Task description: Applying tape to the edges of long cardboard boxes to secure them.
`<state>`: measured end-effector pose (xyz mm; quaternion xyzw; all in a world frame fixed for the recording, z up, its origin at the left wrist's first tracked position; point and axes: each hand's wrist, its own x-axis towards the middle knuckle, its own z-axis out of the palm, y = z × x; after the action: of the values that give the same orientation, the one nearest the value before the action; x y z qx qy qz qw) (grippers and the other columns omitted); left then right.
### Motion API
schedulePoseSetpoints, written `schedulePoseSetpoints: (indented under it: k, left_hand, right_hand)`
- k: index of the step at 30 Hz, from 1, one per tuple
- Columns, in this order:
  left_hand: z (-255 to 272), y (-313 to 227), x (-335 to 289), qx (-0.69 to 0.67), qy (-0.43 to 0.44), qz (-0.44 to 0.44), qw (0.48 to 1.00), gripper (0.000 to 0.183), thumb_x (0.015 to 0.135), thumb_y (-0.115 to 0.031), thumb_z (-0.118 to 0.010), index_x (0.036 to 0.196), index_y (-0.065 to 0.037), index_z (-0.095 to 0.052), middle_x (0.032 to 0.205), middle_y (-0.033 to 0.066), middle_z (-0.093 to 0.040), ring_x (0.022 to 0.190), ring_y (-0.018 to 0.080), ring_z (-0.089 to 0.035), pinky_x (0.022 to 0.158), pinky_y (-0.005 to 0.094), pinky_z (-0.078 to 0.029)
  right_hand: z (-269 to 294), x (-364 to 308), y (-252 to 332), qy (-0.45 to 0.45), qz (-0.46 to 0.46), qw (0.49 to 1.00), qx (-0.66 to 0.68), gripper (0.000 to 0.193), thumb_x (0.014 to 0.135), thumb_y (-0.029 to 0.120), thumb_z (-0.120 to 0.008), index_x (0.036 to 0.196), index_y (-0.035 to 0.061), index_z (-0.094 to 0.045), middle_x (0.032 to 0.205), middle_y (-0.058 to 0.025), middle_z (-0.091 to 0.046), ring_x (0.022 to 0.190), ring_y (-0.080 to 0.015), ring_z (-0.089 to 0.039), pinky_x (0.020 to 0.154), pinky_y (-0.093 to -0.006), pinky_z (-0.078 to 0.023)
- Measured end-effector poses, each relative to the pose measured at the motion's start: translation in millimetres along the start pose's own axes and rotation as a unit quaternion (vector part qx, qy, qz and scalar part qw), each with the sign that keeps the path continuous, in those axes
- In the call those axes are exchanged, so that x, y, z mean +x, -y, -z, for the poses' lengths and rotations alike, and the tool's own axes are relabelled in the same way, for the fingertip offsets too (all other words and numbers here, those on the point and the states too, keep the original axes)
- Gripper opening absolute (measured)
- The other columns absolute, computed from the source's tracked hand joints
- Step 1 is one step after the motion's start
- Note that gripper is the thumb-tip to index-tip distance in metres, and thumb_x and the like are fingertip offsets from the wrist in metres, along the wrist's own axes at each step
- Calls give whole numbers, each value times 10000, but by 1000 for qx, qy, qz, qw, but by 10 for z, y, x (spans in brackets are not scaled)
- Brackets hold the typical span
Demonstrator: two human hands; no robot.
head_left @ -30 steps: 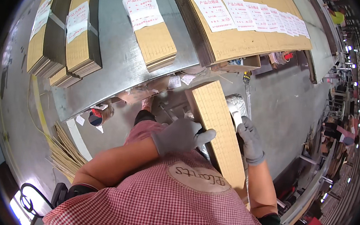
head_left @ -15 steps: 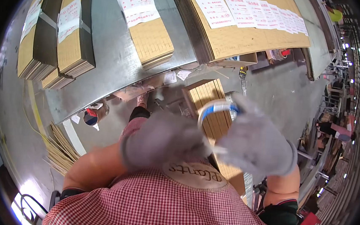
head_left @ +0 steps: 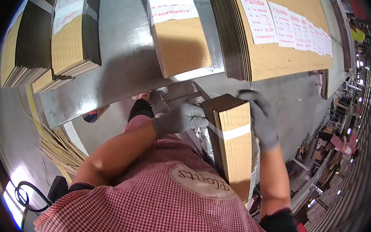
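Observation:
A tall stack of brown cardboard strips (head_left: 235, 159) stands upright in front of me, with white tape (head_left: 236, 132) across its upper part. My left hand (head_left: 183, 119), in a grey glove, is closed in a pinch on the tape at the stack's left side. My right hand (head_left: 263, 120), gloved alike, curves its fingers round the stack's far right corner and side. Its thumb and palm side are hidden behind the cardboard. I cannot see the tape roll.
A metal table (head_left: 120, 54) lies ahead, bearing a taped bundle (head_left: 180, 43) near its edge, more bundles (head_left: 69, 41) at left and a wide cardboard stack (head_left: 286, 58) with paper labels at right. Loose cardboard strips (head_left: 61, 150) lie on the floor at left.
My hands have moved apart, from in front of my chest to either side of the stack. Tape now spans the stack. The roll seen at my right hand is out of sight.

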<state>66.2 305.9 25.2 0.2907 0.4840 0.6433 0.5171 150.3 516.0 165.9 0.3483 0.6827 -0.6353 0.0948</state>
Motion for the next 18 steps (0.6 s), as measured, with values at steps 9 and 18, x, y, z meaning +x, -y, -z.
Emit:
schedulePoseSetpoints:
  k: [9,18]
  left_hand:
    - [-53,113,134,-100,1,60,993,202,881,-149,-723,983,16,-671,812,18,-633,752,94,-597,685,252,-517]
    - [541,-977,-486,223,91,17,970,451,750,-268,-793,607,-83,-407,596,13,-398,575,137,-389,553,317,-333]
  right_hand:
    - [-771,-489,225,-105,270,815,-501,597,746,167,-690,1306,48,-520,1349,-264,-438,1036,-433,-525,888,-489,-447]
    - [-753,-463,221,-129,295,800,-506,627,756,206,-713,1331,55,-511,1359,-254,-440,1024,-427,-535,861,-482,-457]
